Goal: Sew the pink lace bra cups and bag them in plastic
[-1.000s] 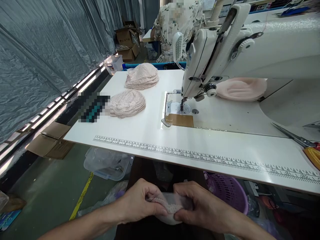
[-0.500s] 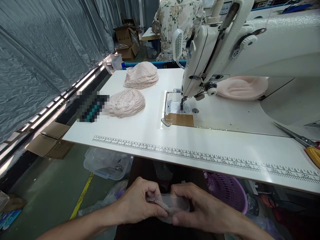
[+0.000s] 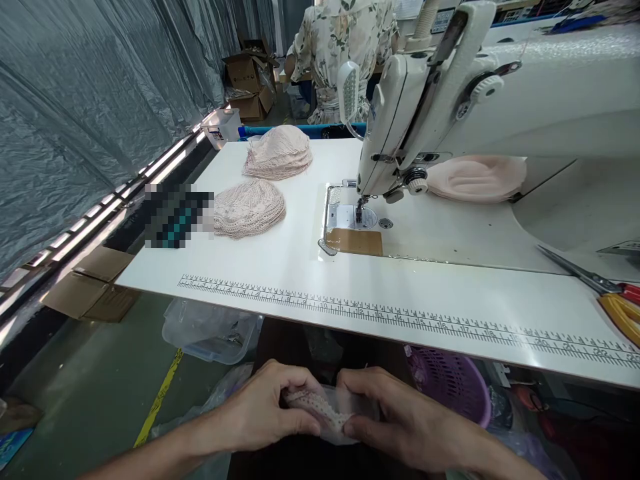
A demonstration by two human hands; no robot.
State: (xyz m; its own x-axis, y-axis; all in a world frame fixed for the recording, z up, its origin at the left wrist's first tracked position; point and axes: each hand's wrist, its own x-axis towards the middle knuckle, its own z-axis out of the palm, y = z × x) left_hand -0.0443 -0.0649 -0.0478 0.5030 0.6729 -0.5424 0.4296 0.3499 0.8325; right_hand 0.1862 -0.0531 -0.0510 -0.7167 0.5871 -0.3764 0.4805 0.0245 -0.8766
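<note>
Lace piece (image 3: 320, 405), one: pale, with a translucent part, held in front of the table's near edge, over the dark lap, apart from the table (image 3: 280, 267). Hands, two: left hand (image 3: 270, 410), thumb and fingers closed on the piece's left end; right hand (image 3: 387, 417), thumb and fingers pinching its right end. A short gap separates the hands, the piece spanning it; a dark space lies between the fingers and the table edge. Table edge: runs unbroken across the view above both hands, with one printed ruler (image 3: 360, 311) along it. A broad span of white surface separates the stacks from the machine bed. Stacks, two, both pale: near stack (image 3: 250, 209), lacy, layers too fine to count; far stack (image 3: 277, 153), just behind it, well inside the near edge. Machine (image 3: 450, 120), one, its needle over the plate; pink cloth (image 3: 477, 178), one bundle, beneath its arm. Scissors (image 3: 575, 267), one pair, at the table's right, blades pointing leftward. Below table level: purple basket (image 3: 453, 387), one, right; clear bin (image 3: 210, 333), one, left. Cartons (image 3: 95, 283), three visible: one left, two beyond the table. Co-worker, one, beyond the table, in a floral top (image 3: 345, 53).
</note>
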